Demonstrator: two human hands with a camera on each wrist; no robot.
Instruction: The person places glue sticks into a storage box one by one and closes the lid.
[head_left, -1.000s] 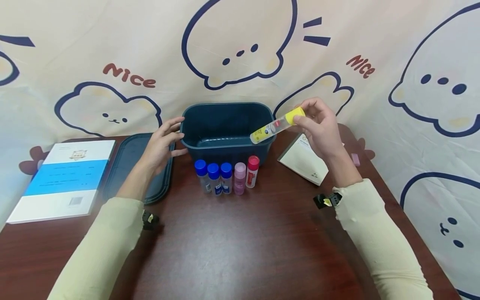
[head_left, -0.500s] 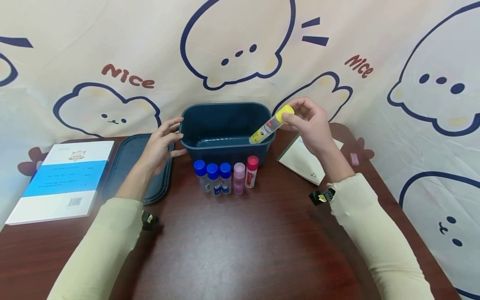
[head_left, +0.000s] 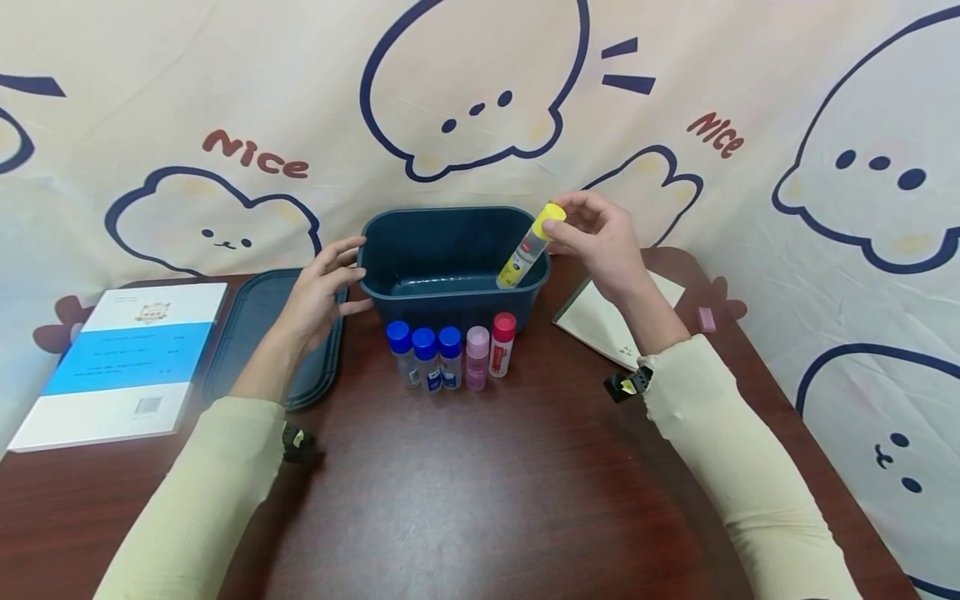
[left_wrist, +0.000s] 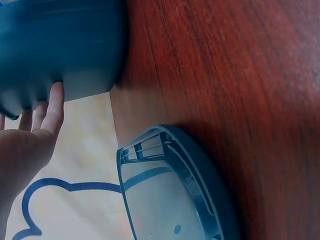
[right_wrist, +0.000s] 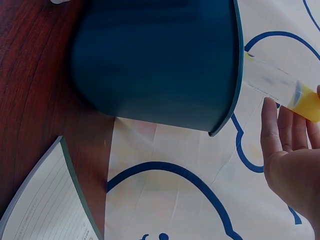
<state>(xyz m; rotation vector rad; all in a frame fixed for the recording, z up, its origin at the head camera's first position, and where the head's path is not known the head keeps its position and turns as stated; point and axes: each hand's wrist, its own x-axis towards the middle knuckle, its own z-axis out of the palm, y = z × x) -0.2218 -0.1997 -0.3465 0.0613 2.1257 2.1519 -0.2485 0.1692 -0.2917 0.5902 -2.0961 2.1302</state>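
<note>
My right hand (head_left: 603, 242) pinches the yellow cap of a clear glue bottle (head_left: 522, 260) between thumb and fingers. The bottle leans over the right end of a dark teal bin (head_left: 450, 297), its yellow-labelled lower end inside the opening. In the right wrist view, the bottle (right_wrist: 272, 80) shows beyond the bin's rim. My left hand (head_left: 322, 292) touches the bin's left end, its fingers fairly straight against the wall (left_wrist: 55, 50). Before the bin stand three blue-capped bottles (head_left: 425, 358), a pink bottle (head_left: 477, 358) and a red-capped tube (head_left: 502, 344).
The bin's teal lid (head_left: 281, 333) lies left of it, beside a white and blue book (head_left: 127, 358). A notebook (head_left: 600, 325) lies to the right, partly under my right arm. A small pink block (head_left: 707, 319) sits near the right edge. A printed cloth (head_left: 450, 167) hangs behind.
My right hand has moved left toward the bin, and the glue bottle has tilted from nearly level to steeper over the opening. The left hand stays at the bin's end.
</note>
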